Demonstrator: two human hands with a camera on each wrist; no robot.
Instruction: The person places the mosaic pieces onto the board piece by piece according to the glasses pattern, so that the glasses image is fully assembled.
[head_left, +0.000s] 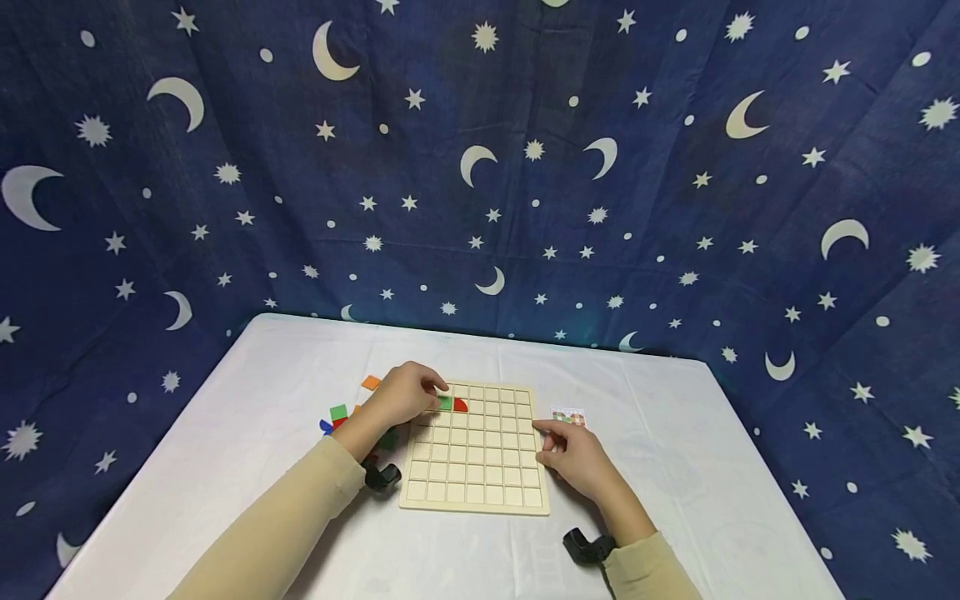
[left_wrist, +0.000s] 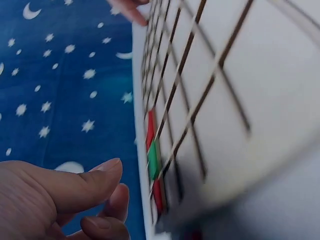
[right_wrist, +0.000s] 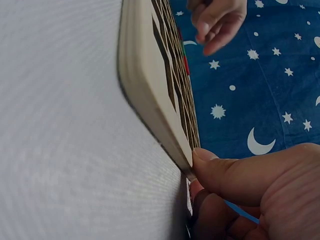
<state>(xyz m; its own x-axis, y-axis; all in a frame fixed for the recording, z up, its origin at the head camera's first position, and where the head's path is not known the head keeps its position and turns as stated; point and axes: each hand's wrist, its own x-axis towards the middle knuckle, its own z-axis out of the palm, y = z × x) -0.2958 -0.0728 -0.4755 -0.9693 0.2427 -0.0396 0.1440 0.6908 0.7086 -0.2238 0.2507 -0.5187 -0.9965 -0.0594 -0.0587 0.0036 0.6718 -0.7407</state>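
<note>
A pale wooden grid board (head_left: 480,492) lies on the white-covered table. In its far left part sit a green piece (head_left: 446,403) and, to the right of it, a red rounded piece (head_left: 461,406). The left wrist view adds a second red piece (left_wrist: 158,195) on the green one's other side. My left hand (head_left: 407,393) hovers over that corner, thumb and fingers loosely bent, with nothing visible between them. On the opposite side, my right hand (head_left: 577,457) holds the board's right edge, its thumb (right_wrist: 220,170) on the rim and the other fingers partly hidden.
Loose coloured pieces lie left of the board, among them an orange one (head_left: 371,382), a green one (head_left: 338,412) and a blue one (head_left: 326,427), partly behind my left forearm. A small patterned card (head_left: 567,417) is beyond my right hand. A starry blue curtain (head_left: 525,217) hangs behind the table.
</note>
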